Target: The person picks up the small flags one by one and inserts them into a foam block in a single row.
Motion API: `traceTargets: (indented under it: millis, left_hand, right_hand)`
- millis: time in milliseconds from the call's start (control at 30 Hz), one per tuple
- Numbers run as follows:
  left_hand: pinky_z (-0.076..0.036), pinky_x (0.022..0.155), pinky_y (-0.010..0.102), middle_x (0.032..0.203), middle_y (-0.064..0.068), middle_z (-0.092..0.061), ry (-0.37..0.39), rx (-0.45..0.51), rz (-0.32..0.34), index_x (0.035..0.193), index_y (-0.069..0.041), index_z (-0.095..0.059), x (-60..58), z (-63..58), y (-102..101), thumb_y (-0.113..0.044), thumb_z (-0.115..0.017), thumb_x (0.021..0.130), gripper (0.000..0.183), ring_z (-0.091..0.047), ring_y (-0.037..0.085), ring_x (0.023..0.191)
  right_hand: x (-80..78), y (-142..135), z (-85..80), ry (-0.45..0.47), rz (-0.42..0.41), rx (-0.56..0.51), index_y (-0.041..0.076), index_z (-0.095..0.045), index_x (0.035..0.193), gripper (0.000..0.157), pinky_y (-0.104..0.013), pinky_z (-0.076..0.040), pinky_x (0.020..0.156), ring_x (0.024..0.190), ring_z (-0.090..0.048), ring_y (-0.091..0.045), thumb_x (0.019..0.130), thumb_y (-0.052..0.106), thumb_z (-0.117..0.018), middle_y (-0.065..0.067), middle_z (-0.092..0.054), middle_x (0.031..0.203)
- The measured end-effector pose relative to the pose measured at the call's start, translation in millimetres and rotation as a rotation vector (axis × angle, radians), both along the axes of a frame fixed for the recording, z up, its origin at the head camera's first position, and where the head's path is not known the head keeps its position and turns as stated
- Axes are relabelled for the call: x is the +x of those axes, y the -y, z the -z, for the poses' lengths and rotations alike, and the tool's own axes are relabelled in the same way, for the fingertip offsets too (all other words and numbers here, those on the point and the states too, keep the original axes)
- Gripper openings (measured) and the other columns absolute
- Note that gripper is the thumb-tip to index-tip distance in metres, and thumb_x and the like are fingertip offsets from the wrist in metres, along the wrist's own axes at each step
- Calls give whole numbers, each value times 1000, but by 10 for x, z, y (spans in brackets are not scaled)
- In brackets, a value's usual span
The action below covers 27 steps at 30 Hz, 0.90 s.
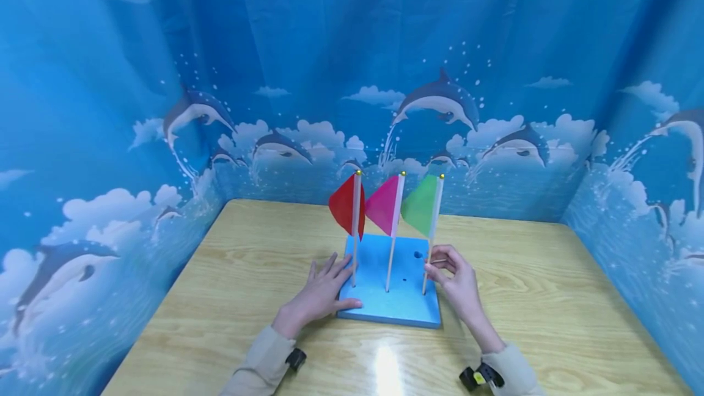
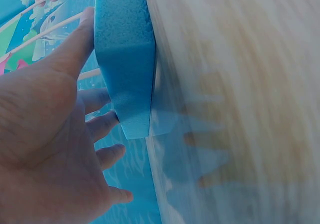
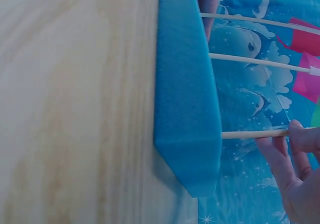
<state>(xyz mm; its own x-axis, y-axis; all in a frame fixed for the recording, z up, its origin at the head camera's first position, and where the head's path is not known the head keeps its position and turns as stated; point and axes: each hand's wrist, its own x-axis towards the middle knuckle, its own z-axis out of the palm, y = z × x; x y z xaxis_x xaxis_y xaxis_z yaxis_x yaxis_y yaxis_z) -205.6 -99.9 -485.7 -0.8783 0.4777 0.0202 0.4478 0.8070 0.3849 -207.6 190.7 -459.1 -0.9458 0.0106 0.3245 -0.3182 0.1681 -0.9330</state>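
A blue foam board (image 1: 393, 311) lies on the table, with three small flags standing in it: a red flag (image 1: 343, 205) at left, a pink flag (image 1: 383, 205) in the middle and a green flag (image 1: 421, 205) at right. My right hand (image 1: 458, 280) pinches the green flag's wooden stick (image 3: 250, 134) between thumb and fingers, above the board. Its lower end meets the board. My left hand (image 1: 318, 299) rests on the board's left side with fingers spread, its thumb near the front edge. In the left wrist view, that hand (image 2: 47, 134) reaches around the board's corner (image 2: 127, 49).
Two holes show in the board, a larger dark hole (image 1: 418, 255) near the back right and a smaller hole (image 1: 404, 280). Wooden tabletop (image 1: 264, 243) surrounds the board. A blue dolphin-print curtain (image 1: 330, 78) stands behind and along both sides.
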Motion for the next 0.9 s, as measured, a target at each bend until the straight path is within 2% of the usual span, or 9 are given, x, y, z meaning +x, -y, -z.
traceTargets:
  millis: [100,333,633,900]
  left_hand:
    - [-7,104,67,153,4,-19,-5,-3,-1,147,-20,-25,3,-4,11,-64,-54,78,87,-8,36,140]
    - [-6,105,66,153,3,-18,12,-4,2,147,-21,-24,2,-8,25,-65,-54,78,86,-7,35,140]
    - [-7,103,68,153,4,-18,-1,9,11,146,-20,-25,1,-3,19,-63,-54,79,86,-8,36,140]
    - [-6,104,68,153,4,-18,7,8,9,146,-20,-25,-9,-8,4,-64,-54,78,86,-8,37,140]
  right_hand:
    - [-13,-10,37,-26,-13,1,-9,-54,106,30,-34,-56,63,74,-64,-24,78,-11,-64,-26,-59,91]
    - [49,41,-78,-2,-10,-16,-10,-54,105,30,-36,-56,65,75,-64,-28,77,-13,-64,-30,-59,93]
    - [-44,-71,95,-50,14,57,0,-60,108,34,-30,-56,65,79,-66,-19,76,-2,-70,-21,-63,99]
    - [-45,-95,91,-28,26,65,5,-61,109,34,-27,-55,69,80,-66,-17,76,3,-72,-18,-65,100]
